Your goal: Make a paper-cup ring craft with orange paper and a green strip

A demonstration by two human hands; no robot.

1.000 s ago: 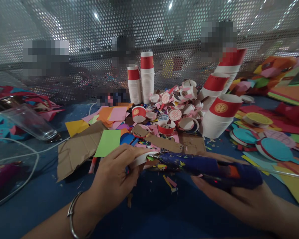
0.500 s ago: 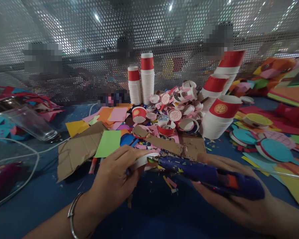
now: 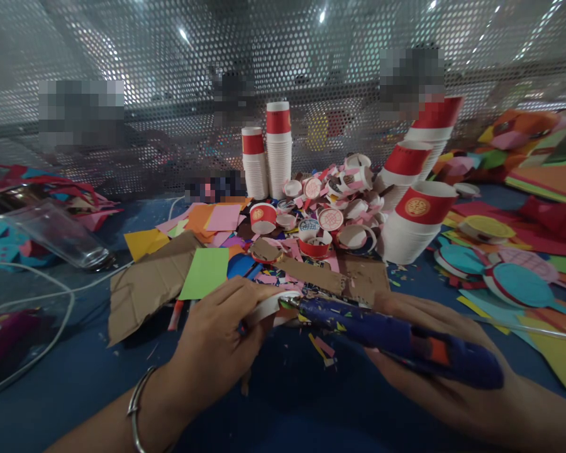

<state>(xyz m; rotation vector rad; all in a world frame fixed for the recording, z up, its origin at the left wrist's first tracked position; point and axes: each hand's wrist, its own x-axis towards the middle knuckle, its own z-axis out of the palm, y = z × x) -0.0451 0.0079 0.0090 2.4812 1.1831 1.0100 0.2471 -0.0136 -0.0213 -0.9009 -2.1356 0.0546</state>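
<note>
My left hand (image 3: 221,330), a silver bangle (image 3: 139,406) on its wrist, pinches a curved white paper piece (image 3: 266,307), perhaps cut from a cup; the fingers hide part of it. My right hand (image 3: 434,371) is wrapped round a dark blue hot glue gun (image 3: 358,321) with paper scraps stuck along its body. The gun's metal nozzle (image 3: 290,302) is at the white piece's edge; whether they touch I cannot tell. A clear rod, seemingly a glue stick (image 3: 528,326), extends right from behind my right hand. Brown cardboard strips (image 3: 311,274) lie just beyond both hands.
Stacked paper cups (image 3: 279,157) stand at the back, more stacked cups (image 3: 408,233) at right. Between them is a heap of cut cup pieces (image 3: 344,182). Cardboard (image 3: 151,286) and green paper (image 3: 206,274) lie left, near a clear tumbler (image 3: 59,233) and white cable (image 3: 68,314).
The back end of the glue gun has dipped slightly with my right hand. My left hand and the white piece stay almost where they were.
</note>
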